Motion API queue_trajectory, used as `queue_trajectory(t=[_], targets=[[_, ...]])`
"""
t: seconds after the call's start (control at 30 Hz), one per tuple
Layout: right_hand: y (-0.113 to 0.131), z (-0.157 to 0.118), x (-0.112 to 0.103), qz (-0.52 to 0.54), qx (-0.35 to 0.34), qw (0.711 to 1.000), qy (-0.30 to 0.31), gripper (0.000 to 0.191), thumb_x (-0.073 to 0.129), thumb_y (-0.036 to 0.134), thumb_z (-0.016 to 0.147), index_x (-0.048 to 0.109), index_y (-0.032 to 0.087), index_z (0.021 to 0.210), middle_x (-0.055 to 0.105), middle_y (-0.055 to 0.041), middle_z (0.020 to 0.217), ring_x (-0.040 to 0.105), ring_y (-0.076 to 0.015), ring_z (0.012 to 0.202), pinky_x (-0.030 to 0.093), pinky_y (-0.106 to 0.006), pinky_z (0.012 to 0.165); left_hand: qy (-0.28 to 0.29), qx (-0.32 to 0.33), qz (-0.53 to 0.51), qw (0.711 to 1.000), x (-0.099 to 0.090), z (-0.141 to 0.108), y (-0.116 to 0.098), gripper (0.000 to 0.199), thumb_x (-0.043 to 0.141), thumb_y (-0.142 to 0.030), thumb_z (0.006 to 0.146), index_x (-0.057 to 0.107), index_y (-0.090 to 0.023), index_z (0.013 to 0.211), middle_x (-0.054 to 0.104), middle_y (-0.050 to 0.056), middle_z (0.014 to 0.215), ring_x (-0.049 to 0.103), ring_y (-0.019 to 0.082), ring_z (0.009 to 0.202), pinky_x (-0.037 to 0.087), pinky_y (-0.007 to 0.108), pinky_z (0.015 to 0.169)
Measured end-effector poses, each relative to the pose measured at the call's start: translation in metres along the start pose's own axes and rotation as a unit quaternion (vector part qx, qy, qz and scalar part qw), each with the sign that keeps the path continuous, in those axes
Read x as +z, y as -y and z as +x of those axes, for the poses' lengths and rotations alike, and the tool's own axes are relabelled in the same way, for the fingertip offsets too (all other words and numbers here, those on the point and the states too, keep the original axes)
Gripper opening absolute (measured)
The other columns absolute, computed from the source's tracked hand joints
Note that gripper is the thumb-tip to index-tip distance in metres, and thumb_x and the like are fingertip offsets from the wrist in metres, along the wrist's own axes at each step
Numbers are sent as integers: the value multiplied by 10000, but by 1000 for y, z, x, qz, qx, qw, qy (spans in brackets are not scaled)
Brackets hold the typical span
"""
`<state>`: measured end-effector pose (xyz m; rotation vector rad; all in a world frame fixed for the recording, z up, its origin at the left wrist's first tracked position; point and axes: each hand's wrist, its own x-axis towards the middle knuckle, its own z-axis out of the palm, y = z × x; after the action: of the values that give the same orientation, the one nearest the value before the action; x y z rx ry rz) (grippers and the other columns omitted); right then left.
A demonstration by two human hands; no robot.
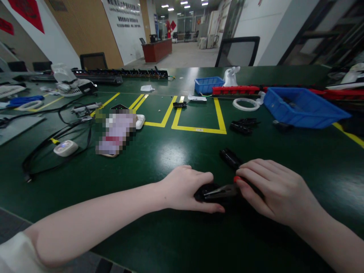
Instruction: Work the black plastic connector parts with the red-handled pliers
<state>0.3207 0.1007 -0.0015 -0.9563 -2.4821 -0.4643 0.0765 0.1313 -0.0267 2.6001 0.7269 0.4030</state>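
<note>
A glossy black piece (217, 193), smooth and rounded, is held low over the green table between my two hands; its exact kind cannot be made out. My left hand (184, 189) is closed around its left end, thumb below and fingers above. On the right end, my right hand (273, 189) grips with bent fingers that hide that part. Something small and red shows at a right fingertip. Just beyond my right hand lies another black piece (229, 158), partly covered by the fingers. Farther back sits a cluster of similar black pieces (243, 126).
Blue bins (304, 108) (209, 84) stand at the back right, beside a red strip (237, 90) and a white ring (246, 104). Left are a phone (117, 132), black cables (36, 151) and a white device (66, 148). Yellow tape (199, 129) marks the green table (142, 163).
</note>
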Motion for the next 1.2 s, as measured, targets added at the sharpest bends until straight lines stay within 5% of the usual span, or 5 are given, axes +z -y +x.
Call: queue_trajectory(t=[0.87,1.2], targets=[[-1,-2,-1,30,23,998,43,329,411,252,1014,640,179,789,680,-50,734,620,-170,658,449,-310,595,-4,-5,5,1000,0,-1,-3,498,678,-675,846,528,-203,791,597,-53,644,593,135,568,365,253,595],[3,-1,2,17,16,1000,8,314,420,234,1006,634,162,788,669,-63,732,604,-177,654,451,-318,590,-7,0,-14,1000,-2,-1,-2,506,686,-670,845,507,-202,771,583,-59,638,555,122,544,361,253,591]])
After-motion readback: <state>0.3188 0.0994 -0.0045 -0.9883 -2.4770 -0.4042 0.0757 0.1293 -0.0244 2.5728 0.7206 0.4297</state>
